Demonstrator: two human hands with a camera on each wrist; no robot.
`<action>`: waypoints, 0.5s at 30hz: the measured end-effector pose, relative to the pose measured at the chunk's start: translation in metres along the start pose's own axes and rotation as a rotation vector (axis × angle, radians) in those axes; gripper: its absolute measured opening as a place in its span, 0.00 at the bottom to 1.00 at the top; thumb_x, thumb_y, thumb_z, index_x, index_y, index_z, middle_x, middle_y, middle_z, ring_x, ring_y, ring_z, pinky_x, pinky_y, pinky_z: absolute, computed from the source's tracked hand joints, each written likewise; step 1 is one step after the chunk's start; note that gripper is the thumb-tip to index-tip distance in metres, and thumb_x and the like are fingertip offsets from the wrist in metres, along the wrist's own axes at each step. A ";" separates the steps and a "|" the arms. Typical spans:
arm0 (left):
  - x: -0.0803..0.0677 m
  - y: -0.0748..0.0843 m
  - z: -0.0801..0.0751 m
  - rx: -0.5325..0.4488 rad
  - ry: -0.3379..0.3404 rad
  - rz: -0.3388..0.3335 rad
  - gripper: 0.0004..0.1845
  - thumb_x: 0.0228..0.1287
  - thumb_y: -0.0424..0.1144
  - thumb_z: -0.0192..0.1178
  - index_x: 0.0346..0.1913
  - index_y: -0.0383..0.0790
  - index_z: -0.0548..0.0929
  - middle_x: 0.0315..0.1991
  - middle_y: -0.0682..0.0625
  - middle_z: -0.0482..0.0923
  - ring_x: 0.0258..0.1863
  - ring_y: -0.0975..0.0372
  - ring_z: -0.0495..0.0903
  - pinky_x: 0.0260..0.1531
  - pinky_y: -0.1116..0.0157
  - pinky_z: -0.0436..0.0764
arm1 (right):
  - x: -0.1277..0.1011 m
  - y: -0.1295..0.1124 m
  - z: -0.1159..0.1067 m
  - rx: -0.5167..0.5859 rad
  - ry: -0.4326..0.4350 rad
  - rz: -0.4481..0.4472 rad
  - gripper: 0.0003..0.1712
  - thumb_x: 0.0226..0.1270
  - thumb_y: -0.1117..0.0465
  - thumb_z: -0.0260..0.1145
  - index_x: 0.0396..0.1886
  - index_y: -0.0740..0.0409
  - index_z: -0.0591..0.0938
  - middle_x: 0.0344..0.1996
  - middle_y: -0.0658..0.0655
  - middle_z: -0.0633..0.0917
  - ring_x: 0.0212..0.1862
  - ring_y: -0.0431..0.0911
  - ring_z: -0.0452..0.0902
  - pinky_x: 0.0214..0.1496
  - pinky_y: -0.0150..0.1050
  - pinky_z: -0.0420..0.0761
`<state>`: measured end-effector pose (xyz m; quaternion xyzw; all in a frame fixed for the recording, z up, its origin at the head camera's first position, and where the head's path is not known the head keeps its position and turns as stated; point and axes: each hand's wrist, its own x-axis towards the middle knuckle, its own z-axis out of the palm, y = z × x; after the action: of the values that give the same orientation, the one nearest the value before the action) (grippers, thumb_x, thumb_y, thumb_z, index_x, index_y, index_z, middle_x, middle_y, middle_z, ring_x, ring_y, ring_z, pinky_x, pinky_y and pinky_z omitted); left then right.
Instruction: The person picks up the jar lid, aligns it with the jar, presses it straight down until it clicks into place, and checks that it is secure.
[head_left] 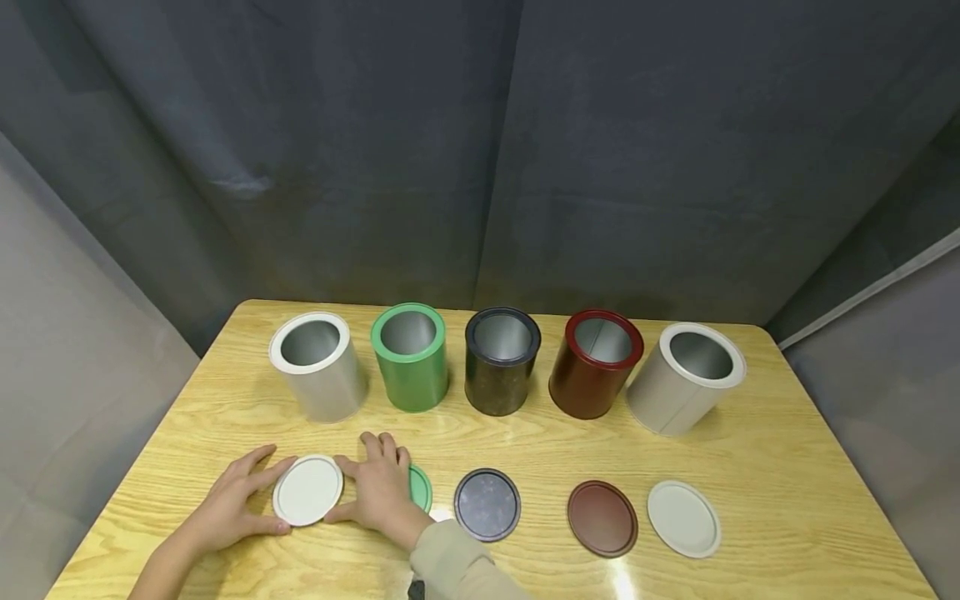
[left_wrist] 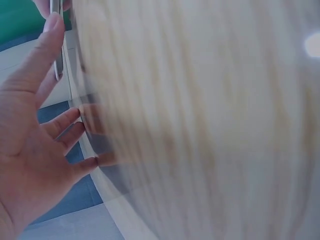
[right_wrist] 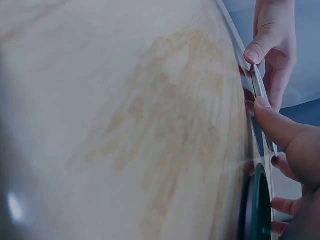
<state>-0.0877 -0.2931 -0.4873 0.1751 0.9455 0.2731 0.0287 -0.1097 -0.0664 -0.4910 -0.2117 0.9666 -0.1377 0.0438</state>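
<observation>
The right hand (head_left: 381, 492) hides most of the green lid (head_left: 421, 487) (only its edge shows).

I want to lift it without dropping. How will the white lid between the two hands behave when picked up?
The white lid looks thin and rigid, so probably light and not floppy. It lies flat on the table, so fingers may struggle to get under its rim. Its smooth surface could be slippery; the left hand and right hand touch its edges.
</observation>
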 end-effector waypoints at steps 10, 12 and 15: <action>0.000 0.004 -0.005 -0.031 0.032 0.016 0.46 0.32 0.57 0.72 0.58 0.38 0.73 0.57 0.37 0.64 0.55 0.41 0.58 0.44 0.38 0.59 | -0.002 0.004 -0.009 0.094 0.040 -0.087 0.45 0.38 0.30 0.67 0.61 0.38 0.72 0.50 0.47 0.70 0.50 0.42 0.59 0.46 0.38 0.59; 0.000 0.005 -0.007 -0.035 0.041 0.021 0.45 0.32 0.56 0.72 0.58 0.38 0.74 0.56 0.39 0.65 0.55 0.43 0.59 0.44 0.39 0.60 | -0.002 0.005 -0.012 0.111 0.044 -0.108 0.45 0.39 0.31 0.67 0.61 0.40 0.72 0.48 0.45 0.70 0.47 0.41 0.60 0.43 0.35 0.59; 0.001 0.007 -0.010 -0.033 0.060 0.045 0.45 0.32 0.55 0.73 0.58 0.37 0.74 0.54 0.41 0.67 0.52 0.45 0.62 0.42 0.41 0.63 | -0.002 0.006 -0.016 0.139 0.054 -0.140 0.45 0.40 0.32 0.68 0.61 0.42 0.72 0.46 0.43 0.71 0.46 0.39 0.61 0.41 0.33 0.58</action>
<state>-0.0880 -0.2927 -0.4750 0.1875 0.9371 0.2946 -0.0029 -0.1125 -0.0563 -0.4774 -0.2712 0.9384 -0.2129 0.0227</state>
